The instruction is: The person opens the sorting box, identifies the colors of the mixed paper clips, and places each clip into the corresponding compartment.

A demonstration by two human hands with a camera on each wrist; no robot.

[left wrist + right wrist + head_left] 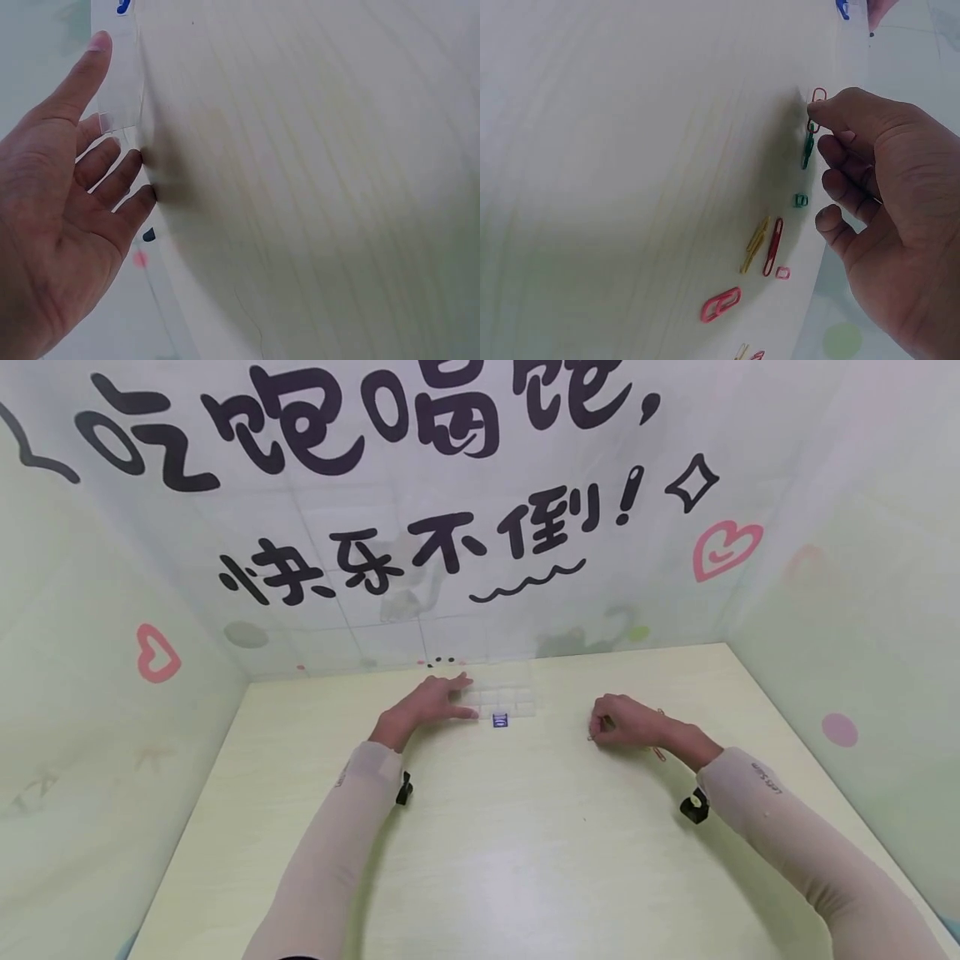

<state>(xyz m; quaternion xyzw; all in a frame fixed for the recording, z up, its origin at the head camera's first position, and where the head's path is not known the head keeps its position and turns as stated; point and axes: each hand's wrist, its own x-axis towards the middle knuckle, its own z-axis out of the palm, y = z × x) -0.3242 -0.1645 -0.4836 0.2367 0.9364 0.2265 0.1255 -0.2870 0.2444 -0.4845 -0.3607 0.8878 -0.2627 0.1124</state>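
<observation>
Right hand (900,217) fingers (832,112) curled, pinching a red paper clip (819,95), long axis away from the wrist; left hand (435,700) fingers flat on clear box (504,695).

place: staged recording booth | evidence: pale table (525,860) enclosed by cartoon-lettered backdrop walls (450,527)

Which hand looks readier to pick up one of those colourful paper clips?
Probably the right hand: its fingertips are at a red paper clip, with others beside it. The left hand rests flat by the clear compartment box.
</observation>
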